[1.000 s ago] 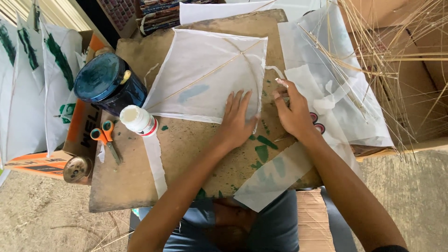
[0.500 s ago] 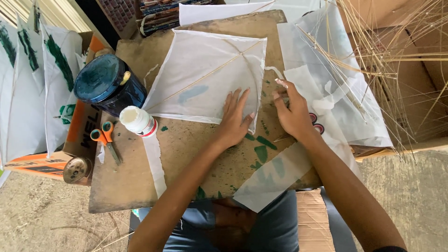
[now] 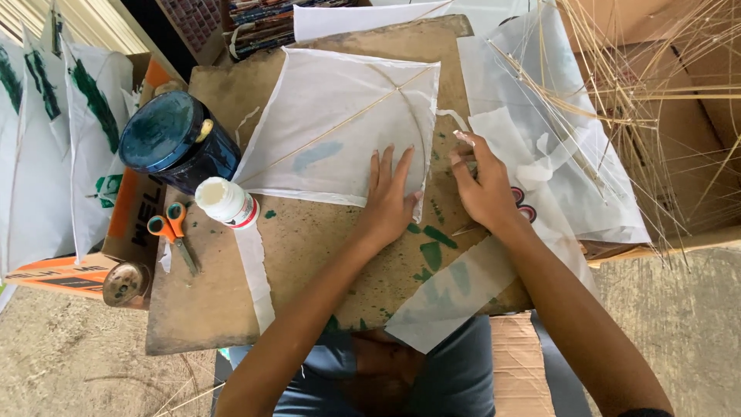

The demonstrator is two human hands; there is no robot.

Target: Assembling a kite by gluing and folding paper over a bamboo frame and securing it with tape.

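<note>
Brown board (image 3: pixel 231 309), worn and paint-flecked, serves as the work surface and carries a white paper kite (image 3: pixel 332 131) lying flat near its far edge, a thin spine stick running diagonally across the sheet and a bowed stick curving toward the right corner. Left hand (image 3: pixel 388 199) lies open, palm down, fingers spread on the kite's lower right area, pinning the paper to the board without gripping anything. Right hand (image 3: pixel 482 185) rests just beside the kite's right edge, fingers loosely curled; its fingertips press at the margin, and whether they pinch a paper strip or only smooth it cannot be told. The step in hand appears to be fixing or flattening the kite's right edge; the next move likely calls for steady downward pressure from the left hand while the right works along the edge. Loose white paper sheets (image 3: pixel 556 177) lie to the right, under a bundle of thin bamboo sticks (image 3: pixel 648 93). A dark blue round tin (image 3: pixel 174 139), a white glue bottle (image 3: pixel 224 202) and orange-handled scissors (image 3: pixel 174 232) sit to the left. The paper under the right palm is hidden, and the stacked items at the far edge are cut off.
</note>
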